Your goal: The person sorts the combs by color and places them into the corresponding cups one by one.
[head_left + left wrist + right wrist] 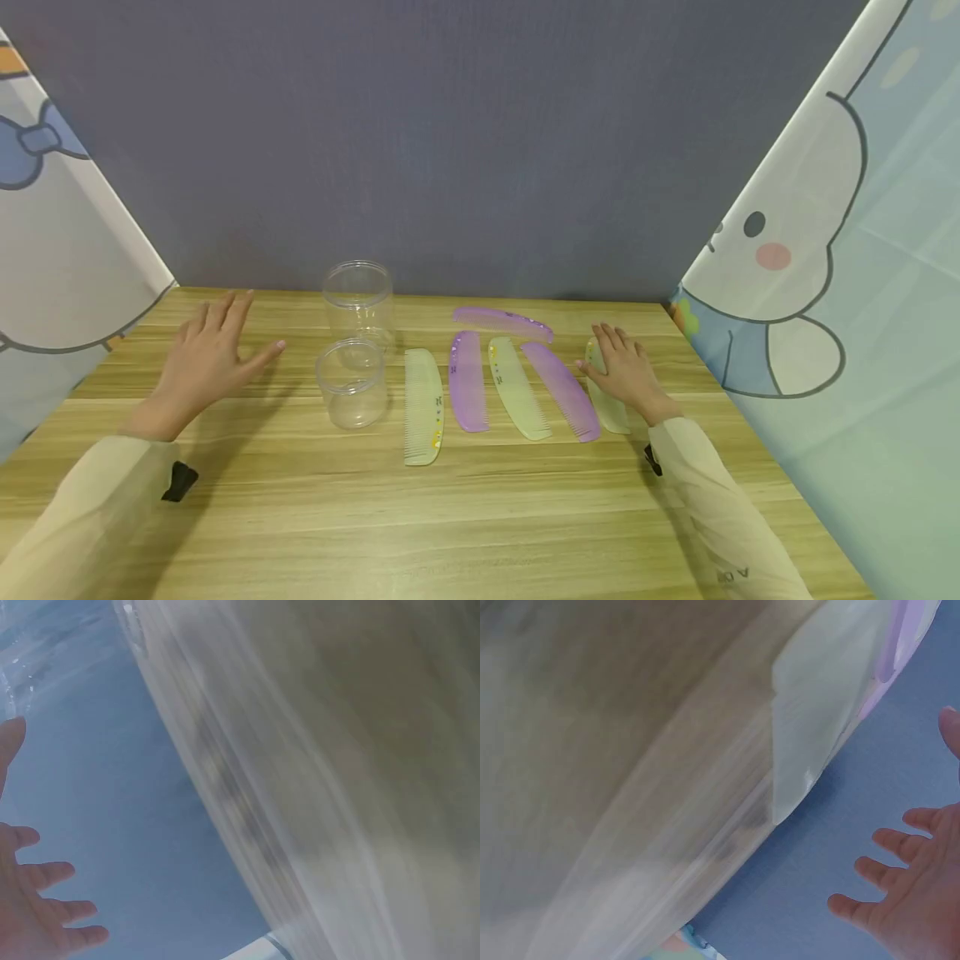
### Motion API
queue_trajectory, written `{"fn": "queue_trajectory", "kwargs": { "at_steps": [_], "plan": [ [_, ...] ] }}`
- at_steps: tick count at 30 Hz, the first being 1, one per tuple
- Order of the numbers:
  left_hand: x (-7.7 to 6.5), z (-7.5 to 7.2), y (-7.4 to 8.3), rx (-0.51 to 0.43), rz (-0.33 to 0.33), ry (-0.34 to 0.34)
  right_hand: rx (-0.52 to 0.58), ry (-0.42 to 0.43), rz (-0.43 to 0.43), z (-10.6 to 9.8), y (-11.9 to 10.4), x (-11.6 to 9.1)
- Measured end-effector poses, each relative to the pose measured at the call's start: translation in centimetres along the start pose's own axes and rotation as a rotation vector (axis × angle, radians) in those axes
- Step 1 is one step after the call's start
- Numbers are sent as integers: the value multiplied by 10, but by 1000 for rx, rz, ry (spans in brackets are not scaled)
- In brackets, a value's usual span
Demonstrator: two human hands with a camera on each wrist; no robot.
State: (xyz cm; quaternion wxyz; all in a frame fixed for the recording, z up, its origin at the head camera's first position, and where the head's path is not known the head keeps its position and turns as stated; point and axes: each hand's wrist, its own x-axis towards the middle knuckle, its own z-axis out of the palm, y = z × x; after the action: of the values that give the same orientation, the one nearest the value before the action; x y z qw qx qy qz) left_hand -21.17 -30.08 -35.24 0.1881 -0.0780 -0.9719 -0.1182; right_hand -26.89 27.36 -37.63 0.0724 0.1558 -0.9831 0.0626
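My left hand [204, 358] is held over the left of the table, fingers spread, holding nothing. To its right stand two clear round plastic jars, a taller one [358, 287] behind a shorter one [352, 408]. My right hand [628, 371], fingers extended, hovers over the rightmost pale green comb [611, 412] and partly hides it. Leftward lie a purple comb [562, 392], a pale green comb [517, 387], another purple comb [468, 383] and a third green comb [424, 408]. Crosswise behind them lies a third purple comb [502, 321]. In the right wrist view, the straight fingers [885, 874] hold nothing.
The wood-grain table [480, 525] ends at a dark grey upright panel [450, 150] at the back. Cartoon-printed sheets flank it, one on the left [67, 250] and one on the right [862, 375].
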Motion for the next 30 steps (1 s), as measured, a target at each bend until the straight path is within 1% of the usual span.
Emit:
{"fn": "queue_trajectory", "kwargs": {
  "at_steps": [5, 8, 12, 22, 26, 30],
  "plan": [
    [9, 0, 9, -17, 29, 45, 22, 10, 8, 1, 5, 1],
    [14, 0, 15, -43, 46, 67, 38, 17, 9, 2, 8, 2],
    [21, 0, 23, -83, 59, 77, 65, 12, 27, 5, 15, 4],
    [37, 1, 43, -193, 44, 33, 78, -28, 69, 7, 26, 10],
    [43, 0, 50, -235, 29, -2, 88, -50, 83, 7, 32, 14],
    [48, -2, 55, -285, 0, -47, 99, -82, 103, 7, 36, 17]
  ]
}}
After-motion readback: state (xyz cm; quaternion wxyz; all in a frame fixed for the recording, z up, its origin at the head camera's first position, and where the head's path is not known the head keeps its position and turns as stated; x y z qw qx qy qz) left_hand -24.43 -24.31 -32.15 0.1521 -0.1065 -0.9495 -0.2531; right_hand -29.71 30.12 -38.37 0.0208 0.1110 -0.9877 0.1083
